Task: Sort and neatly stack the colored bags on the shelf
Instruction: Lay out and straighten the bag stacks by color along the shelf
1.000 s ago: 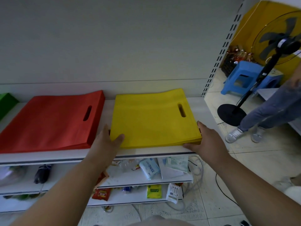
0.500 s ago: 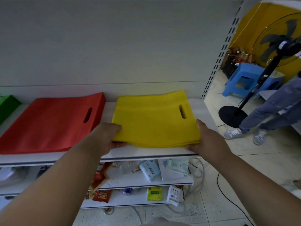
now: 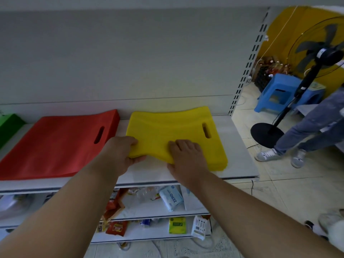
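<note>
A stack of yellow bags (image 3: 173, 129) lies on the white shelf (image 3: 240, 164), its front left part lifted and bowed. My left hand (image 3: 119, 155) grips the stack's front left corner, fingers on top and thumb underneath. My right hand (image 3: 186, 157) holds the front edge near the middle, fingers over the top, thumb at the edge. To the left lies a stack of red bags (image 3: 55, 144), flat, with a handle slot. A green stack (image 3: 7, 127) shows at the far left edge, mostly cut off.
Lower shelves (image 3: 149, 211) hold scattered packets and a tissue pack. Right of the shelf post stand a black pedestal fan (image 3: 268, 133) and a blue stool (image 3: 286, 94). Another person's jeans-clad legs (image 3: 301, 138) stand on the tiled floor nearby.
My right hand slid left from the yellow stack's right front corner to its front middle. The left hand closed on the left corner, and the stack's front left lifted and bowed.
</note>
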### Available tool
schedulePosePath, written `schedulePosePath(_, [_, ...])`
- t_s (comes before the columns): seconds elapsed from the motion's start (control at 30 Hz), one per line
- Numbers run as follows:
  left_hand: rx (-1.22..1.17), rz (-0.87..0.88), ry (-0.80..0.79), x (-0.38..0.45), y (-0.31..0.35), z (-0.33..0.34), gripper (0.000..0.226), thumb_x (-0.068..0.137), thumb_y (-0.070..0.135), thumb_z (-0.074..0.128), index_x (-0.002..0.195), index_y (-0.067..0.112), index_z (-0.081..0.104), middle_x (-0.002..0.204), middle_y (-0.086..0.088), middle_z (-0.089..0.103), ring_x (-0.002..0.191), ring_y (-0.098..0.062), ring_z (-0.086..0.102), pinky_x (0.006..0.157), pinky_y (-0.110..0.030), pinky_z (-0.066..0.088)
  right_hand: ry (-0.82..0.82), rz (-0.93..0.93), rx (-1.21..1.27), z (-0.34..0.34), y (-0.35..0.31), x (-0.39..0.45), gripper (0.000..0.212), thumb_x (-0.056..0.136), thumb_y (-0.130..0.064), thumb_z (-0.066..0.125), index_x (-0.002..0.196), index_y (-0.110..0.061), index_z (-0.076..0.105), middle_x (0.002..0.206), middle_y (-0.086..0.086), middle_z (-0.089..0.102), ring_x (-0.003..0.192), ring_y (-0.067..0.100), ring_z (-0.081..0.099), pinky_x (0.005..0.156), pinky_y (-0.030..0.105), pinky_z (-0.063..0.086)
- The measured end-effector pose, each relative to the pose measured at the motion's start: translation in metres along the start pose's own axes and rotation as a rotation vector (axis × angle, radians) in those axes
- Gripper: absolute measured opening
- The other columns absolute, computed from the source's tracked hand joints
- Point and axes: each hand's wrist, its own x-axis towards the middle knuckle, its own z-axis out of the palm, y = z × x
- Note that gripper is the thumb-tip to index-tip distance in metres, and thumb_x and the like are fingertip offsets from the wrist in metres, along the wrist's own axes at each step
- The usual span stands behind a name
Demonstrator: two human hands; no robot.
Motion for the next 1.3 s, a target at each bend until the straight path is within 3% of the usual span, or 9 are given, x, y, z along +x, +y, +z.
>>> schedulePosePath(0.13, [0.044, 0.043, 0.035, -0.002, -0.001, -0.002, 0.022, 0.096, 0.001, 0.053, 0.117, 0.005, 0.045, 0.098, -0.008, 0.048, 0.085, -0.031, 0.055, 0.069, -0.047, 0.055, 0.157, 0.090, -0.073, -0.013, 0.041, -0.013, 0.049, 0.061, -0.038, 0.079, 0.101, -0.015, 0.063, 0.100, 0.008, 0.061, 0.094, 0.032, 0.057, 0.079, 0.041, 0.045])
schedulePosePath(0.27, [0.168, 0.016, 0.069, 0.007, -0.016, -0.010, 0.012, 0.096, 0.005, 0.055, 0.107, 0.003, 0.051, 0.094, -0.011, 0.051, 0.084, -0.032, 0.056, 0.079, -0.052, 0.054, 0.101, 0.316, 0.023, -0.019, 0.101, -0.046, 0.072, 0.065, -0.043, 0.080, 0.123, -0.011, 0.052, 0.106, 0.014, 0.058, 0.093, 0.034, 0.055, 0.071, 0.040, 0.047])
schedulePosePath(0.47, [0.515, 0.036, 0.039, 0.022, -0.023, -0.019, 0.011, 0.094, 0.017, 0.057, 0.087, 0.011, 0.054, 0.093, -0.019, 0.059, 0.087, -0.037, 0.062, 0.085, -0.054, 0.055, -0.158, 0.540, 0.841, -0.019, 0.121, -0.049, 0.115, 0.068, -0.028, 0.088, 0.155, -0.026, 0.012, 0.127, 0.002, 0.055, 0.109, 0.020, 0.058, 0.094, 0.039, 0.048])
schedulePosePath(0.6, [0.626, 0.012, 0.017, 0.037, -0.013, -0.018, 0.028, 0.091, 0.032, 0.061, 0.075, 0.015, 0.046, 0.082, -0.013, 0.048, 0.079, -0.025, 0.048, 0.074, -0.035, 0.037, -0.273, 0.696, 1.426, -0.032, 0.136, -0.034, 0.132, 0.044, -0.044, 0.095, 0.152, -0.020, 0.023, 0.130, 0.007, 0.057, 0.116, 0.023, 0.060, 0.102, 0.042, 0.047])
schedulePosePath(0.73, [0.757, 0.093, 0.134, 0.062, 0.006, -0.001, 0.031, 0.100, 0.023, 0.053, 0.076, 0.004, 0.049, 0.069, -0.006, 0.038, 0.064, -0.022, 0.039, 0.062, -0.031, 0.030, -0.273, 0.773, 1.389, -0.035, 0.128, 0.014, 0.065, 0.084, -0.051, 0.066, 0.133, -0.010, 0.053, 0.116, 0.008, 0.069, 0.105, 0.026, 0.066, 0.093, 0.041, 0.051])
schedulePosePath(0.83, [0.781, 0.217, 0.178, 0.078, 0.012, -0.005, 0.026, 0.100, 0.020, 0.051, 0.115, 0.000, 0.058, 0.087, -0.011, 0.047, 0.087, -0.024, 0.042, 0.076, -0.029, 0.032, -0.187, 0.843, 1.171, -0.035, 0.122, 0.048, 0.042, 0.100, -0.038, 0.049, 0.132, -0.010, 0.053, 0.111, 0.014, 0.065, 0.094, 0.030, 0.064, 0.076, 0.037, 0.053])
schedulePosePath(0.9, [0.843, 0.240, 0.165, 0.080, 0.017, 0.001, 0.021, 0.095, 0.012, 0.054, 0.113, 0.006, 0.063, 0.090, -0.010, 0.054, 0.081, -0.025, 0.050, 0.073, -0.029, 0.038, -0.120, 0.740, 0.969, -0.035, 0.119, 0.054, 0.032, 0.101, -0.030, 0.045, 0.120, -0.009, 0.060, 0.101, 0.014, 0.065, 0.089, 0.032, 0.064, 0.078, 0.044, 0.054])
schedulePosePath(1.1, [0.757, 0.273, 0.078, 0.079, -0.003, -0.009, 0.022, 0.077, 0.018, 0.053, 0.093, 0.016, 0.067, 0.079, -0.014, 0.066, 0.070, -0.032, 0.062, 0.063, -0.038, 0.049, -0.049, 0.637, 0.873, -0.025, 0.119, 0.035, 0.028, 0.101, -0.036, 0.044, 0.109, -0.017, 0.063, 0.107, 0.010, 0.065, 0.094, 0.027, 0.062, 0.090, 0.052, 0.051])
schedulePosePath(1.3, [0.462, 0.231, 0.052, 0.076, -0.025, -0.033, 0.053, 0.078, 0.048, 0.067, 0.126, 0.029, 0.058, 0.137, -0.015, 0.055, 0.120, -0.041, 0.055, 0.096, -0.056, 0.047, 0.067, 0.679, 1.115, -0.025, 0.117, 0.002, 0.052, 0.100, -0.051, 0.040, 0.145, -0.025, 0.043, 0.145, -0.004, 0.045, 0.137, 0.016, 0.038, 0.115, 0.040, 0.030])
